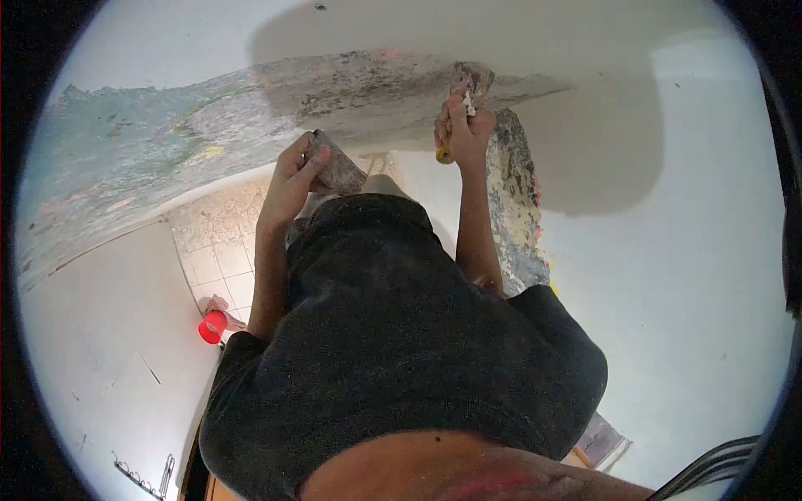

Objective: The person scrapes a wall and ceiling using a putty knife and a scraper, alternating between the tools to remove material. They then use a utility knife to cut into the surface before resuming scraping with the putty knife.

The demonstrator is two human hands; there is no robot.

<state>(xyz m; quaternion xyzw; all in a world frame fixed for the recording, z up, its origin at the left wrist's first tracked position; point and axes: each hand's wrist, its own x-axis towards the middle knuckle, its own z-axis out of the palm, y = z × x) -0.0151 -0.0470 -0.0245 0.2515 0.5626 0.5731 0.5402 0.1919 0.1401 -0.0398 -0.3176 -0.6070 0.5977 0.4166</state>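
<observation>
My right hand [469, 129] is closed around a putty knife [473, 78]. Its yellow handle end shows below the fist, and its stained blade lies at the edge of a bare, scraped band of wall [351, 92]. A whitish bit sits by the thumb. Lower and to the left, my left hand [288, 188] grips a flat, grey-brown, stained plate [338, 169] that flares toward its outer edge, held in front of my dark shirt and apart from the wall. Whether that plate has a handle is hidden by the fingers.
White wall [660, 275] spreads to the right, with a second peeled strip [514, 184] beside my right forearm. Down on the left are floor tiles [221, 260], a red cup-like container [213, 327] and a row of hooks [138, 476]. Dark cables [710, 468] run at lower right.
</observation>
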